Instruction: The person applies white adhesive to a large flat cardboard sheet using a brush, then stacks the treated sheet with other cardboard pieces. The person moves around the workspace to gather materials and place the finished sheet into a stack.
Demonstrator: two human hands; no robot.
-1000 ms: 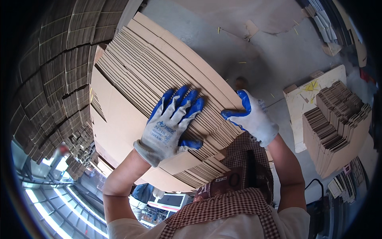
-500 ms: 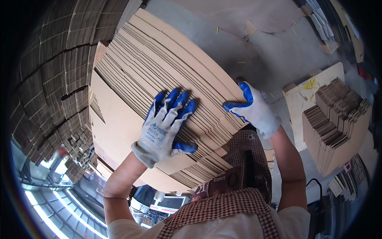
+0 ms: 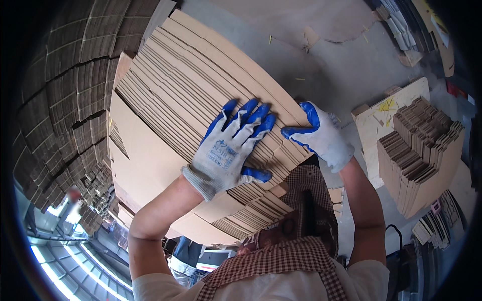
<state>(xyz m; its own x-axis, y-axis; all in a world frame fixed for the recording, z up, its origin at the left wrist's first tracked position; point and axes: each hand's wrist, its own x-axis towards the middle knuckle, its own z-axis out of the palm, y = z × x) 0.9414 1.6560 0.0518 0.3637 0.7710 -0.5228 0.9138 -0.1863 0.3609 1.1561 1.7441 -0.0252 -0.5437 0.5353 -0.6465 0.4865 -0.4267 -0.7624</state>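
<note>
A large fanned stack of flat brown cardboard sheets (image 3: pixel 201 65) lies in front of me, its overlapping edges running diagonally. My left hand (image 3: pixel 228 148), in a white glove with blue-coated fingers, rests palm down across these edges, fingers spread and thumb out to the side. At the right border of the stack, my right hand (image 3: pixel 324 133) wears a matching glove. Its thumb lies over the top of the outermost sheets while the forefinger runs along their edge, gripping them there. The remaining right fingers are hidden behind the hand.
Tall bundles of cardboard (image 3: pixel 75 65) rise along the left. To the right, a smaller cardboard pile (image 3: pixel 422 155) stands by a pale board (image 3: pixel 369 125) on the grey floor (image 3: pixel 331 65). Scraps lie farther off. A checkered apron (image 3: pixel 271 256) hangs close below the stack.
My left hand has slid right and slightly away from me over the sheet edges, closer to the right hand. My right hand stays at the stack's border.
</note>
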